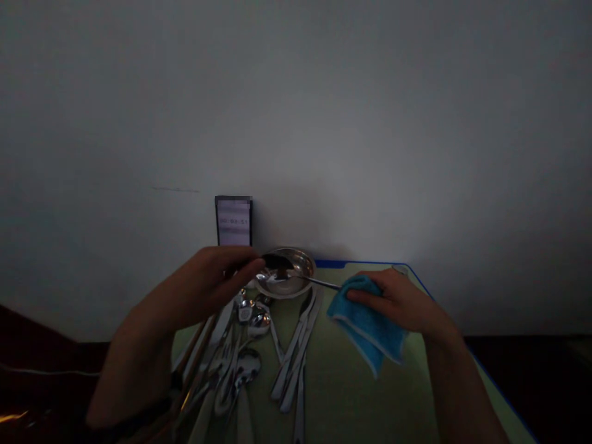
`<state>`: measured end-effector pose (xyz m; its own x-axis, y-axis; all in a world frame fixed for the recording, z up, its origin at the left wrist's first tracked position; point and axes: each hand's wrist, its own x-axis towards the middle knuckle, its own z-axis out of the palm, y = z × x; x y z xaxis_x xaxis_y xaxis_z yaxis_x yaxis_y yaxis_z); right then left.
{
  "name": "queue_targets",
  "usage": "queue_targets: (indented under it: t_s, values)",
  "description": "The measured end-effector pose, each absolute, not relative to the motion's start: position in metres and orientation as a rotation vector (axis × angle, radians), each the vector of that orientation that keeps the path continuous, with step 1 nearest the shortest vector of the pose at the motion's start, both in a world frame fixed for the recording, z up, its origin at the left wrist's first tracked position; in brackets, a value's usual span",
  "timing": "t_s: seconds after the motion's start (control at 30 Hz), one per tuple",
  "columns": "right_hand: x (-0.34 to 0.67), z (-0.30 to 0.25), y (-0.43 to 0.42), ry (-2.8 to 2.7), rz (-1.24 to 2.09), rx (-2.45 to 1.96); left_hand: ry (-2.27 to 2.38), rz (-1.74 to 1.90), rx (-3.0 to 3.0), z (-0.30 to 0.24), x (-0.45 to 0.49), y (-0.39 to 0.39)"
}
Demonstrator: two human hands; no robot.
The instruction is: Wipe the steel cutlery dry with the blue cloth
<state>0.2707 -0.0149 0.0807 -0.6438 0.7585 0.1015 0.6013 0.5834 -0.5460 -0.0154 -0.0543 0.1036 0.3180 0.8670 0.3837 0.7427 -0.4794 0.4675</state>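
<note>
A spoon [278,262] is held level between my hands, above the front of a shiny metal bowl [305,288]. Its broad end looks dark and lies at the fingertips of my left hand [226,274], which is closed on it. On the other side, my right hand [398,293] is closed on a blue cloth [365,320] wrapped round the spoon's handle. The cloth's lower corners hang free over the table. Below the hands lie several knives [296,351], laid side by side, and a spoon with a rounded bowl [248,365].
A phone [234,222] showing a timer leans on the wall [351,123] behind the bowl. Many forks [221,364] and other cutlery are heaped at the left of the pale green table [365,407]. The table has a blue edge [419,279].
</note>
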Motion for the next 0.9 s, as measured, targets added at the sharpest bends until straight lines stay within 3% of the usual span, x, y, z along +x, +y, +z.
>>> queue_targets:
  t_s: [0.13,0.37,0.9]
  values:
    - [0.253,0.076,-0.019,-2.531,0.672,-0.999,1.331,0.626,2.51,0.1,0.015,-0.05]
    - [0.237,0.067,-0.02,-2.407,0.66,-1.027,1.24,0.574,2.563,0.094,0.036,-0.047]
    - [0.239,0.078,-0.027,-2.453,0.749,-0.939,1.547,1.231,2.133,0.098,-0.019,-0.05]
